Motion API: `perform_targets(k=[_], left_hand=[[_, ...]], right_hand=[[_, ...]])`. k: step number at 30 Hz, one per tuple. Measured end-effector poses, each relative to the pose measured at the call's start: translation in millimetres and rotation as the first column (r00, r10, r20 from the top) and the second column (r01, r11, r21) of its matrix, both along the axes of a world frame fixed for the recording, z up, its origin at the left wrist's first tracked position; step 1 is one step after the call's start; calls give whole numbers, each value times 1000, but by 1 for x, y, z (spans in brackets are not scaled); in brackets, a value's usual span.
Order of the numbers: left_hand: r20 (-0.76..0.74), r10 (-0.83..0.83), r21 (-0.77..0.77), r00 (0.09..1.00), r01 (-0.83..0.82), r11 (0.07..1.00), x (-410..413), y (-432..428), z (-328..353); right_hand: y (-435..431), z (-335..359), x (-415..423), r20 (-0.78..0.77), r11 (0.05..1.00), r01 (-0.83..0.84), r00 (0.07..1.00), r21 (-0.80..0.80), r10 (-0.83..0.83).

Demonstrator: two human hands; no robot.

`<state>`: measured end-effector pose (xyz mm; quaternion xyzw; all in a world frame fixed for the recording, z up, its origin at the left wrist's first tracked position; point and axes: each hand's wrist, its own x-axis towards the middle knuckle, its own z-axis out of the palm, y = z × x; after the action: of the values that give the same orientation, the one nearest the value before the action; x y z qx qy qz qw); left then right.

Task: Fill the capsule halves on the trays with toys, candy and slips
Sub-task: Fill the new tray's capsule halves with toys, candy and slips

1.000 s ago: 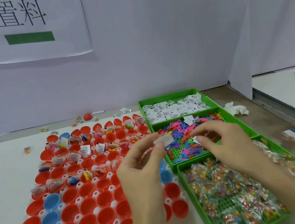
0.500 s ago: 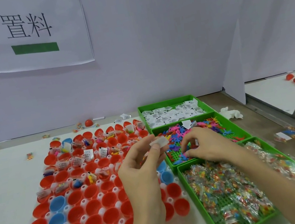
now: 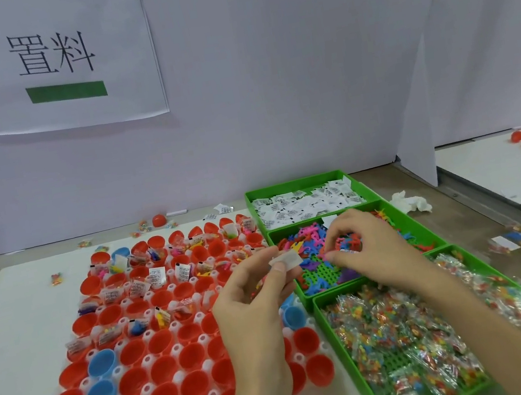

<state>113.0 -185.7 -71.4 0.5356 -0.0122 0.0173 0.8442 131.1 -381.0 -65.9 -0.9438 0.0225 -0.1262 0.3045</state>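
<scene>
Left hand (image 3: 254, 306) pinches a white slip (image 3: 286, 258) between thumb and forefinger; right hand (image 3: 369, 247) curls into the toy bin (image 3: 424, 228) (whether its fingers grip anything cannot be told).

Pale wall panels (image 3: 299, 68) behind, paper sign (image 3: 64, 58) with green bar upper left; white tabletop (image 3: 14, 327) below
</scene>
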Motion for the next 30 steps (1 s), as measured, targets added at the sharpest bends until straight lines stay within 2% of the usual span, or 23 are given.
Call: perform_targets(k=[2,4,7,10,14,18,23,27,30], left_hand=[[1,-4,11,1000,4,1000,0,0,0],[5,-6,17,1000,6,1000,-1,-1,0],[29,-22,37,999,21,999,-3,-2,2],[52,-24,91,998,19,996,-4,-4,2],[60,16,106,998,-23,994,-5,-3,1],[56,23,103,998,-29,994,-4,-2,1],[67,-57,105,996,50,993,-5,0,4],[51,-146,17,988,145,989,-6,1,6],[38,-185,-28,982,186,982,-5,1,6]], right_hand=[[0,5,-4,134,995,1,991,103,-15],[2,13,-10,184,958,-88,982,273,37],[14,24,-22,206,820,-315,948,478,244],[27,27,-27,247,700,-445,895,559,372],[32,29,-30,282,677,-468,883,568,374],[29,34,-35,315,607,-503,863,616,395],[38,29,-31,311,708,-443,896,550,318],[37,24,-28,329,736,-382,917,559,226],[35,24,-27,338,741,-382,915,553,219]])
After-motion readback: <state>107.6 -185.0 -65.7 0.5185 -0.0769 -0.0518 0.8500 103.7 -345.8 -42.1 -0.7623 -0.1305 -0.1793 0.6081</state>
